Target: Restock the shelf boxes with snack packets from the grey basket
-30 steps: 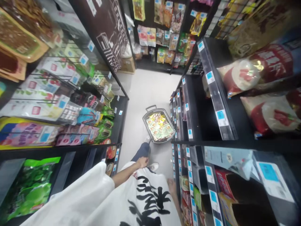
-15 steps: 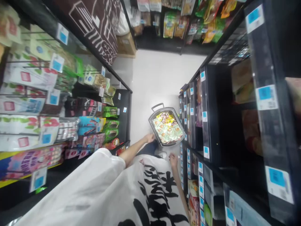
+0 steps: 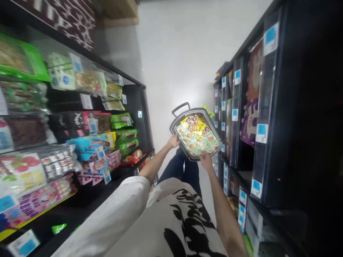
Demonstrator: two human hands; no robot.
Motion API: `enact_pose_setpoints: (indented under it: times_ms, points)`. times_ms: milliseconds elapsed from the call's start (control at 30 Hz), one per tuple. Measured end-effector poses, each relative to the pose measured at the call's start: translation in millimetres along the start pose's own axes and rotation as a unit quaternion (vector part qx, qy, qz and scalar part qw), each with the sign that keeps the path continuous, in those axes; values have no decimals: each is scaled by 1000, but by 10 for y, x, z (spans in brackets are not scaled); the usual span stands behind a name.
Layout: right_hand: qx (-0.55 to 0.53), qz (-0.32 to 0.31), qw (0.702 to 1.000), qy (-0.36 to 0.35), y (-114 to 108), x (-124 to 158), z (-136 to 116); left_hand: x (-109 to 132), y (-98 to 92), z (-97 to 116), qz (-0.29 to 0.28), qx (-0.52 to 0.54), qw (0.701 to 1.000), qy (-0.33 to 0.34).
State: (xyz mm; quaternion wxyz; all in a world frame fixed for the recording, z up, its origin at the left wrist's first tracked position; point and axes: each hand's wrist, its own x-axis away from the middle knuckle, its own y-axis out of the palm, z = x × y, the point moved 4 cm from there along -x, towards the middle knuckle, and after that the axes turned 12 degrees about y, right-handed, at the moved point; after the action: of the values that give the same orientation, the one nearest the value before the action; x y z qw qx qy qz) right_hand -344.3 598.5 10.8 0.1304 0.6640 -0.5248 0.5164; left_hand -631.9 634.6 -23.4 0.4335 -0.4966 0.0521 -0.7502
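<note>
A dark grey shopping basket (image 3: 173, 129), its handle loop (image 3: 180, 107) folded out at the far side, is held tilted in front of my legs. Light green snack packets (image 3: 195, 141) lie inside, with yellow and brown packets (image 3: 197, 123) towards the far end. On the basket's left side, my left hand (image 3: 174, 141) is closed around the rim. My right hand (image 3: 205, 159) is closed at the near rim, its fingertips over the edge beside the green packets. The fingers are partly blurred.
Shelving on the left carries hanging bags of sweets (image 3: 59, 159) and green snack packs (image 3: 127, 139). The right-hand rack (image 3: 237, 117) has clear-fronted bins with price tags, close to the basket. Pale floor (image 3: 174, 53) runs between them, with a cardboard box (image 3: 120, 12) at the far left.
My right hand has come up from beside my body to the basket's near rim. The view has moved closer to the basket and the shelves. My left hand stays on the basket's left side.
</note>
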Motion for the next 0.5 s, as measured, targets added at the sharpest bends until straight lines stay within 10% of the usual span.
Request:
enact_pose_setpoints:
  times_ms: [233,500]
  points:
    - [52,-5,999,10,-217,-762,601,-758,669,-304,6,20,1000,-24]
    - [94,-61,990,-90,706,-1755,595,-1556,883,-907,41,9,999,-21]
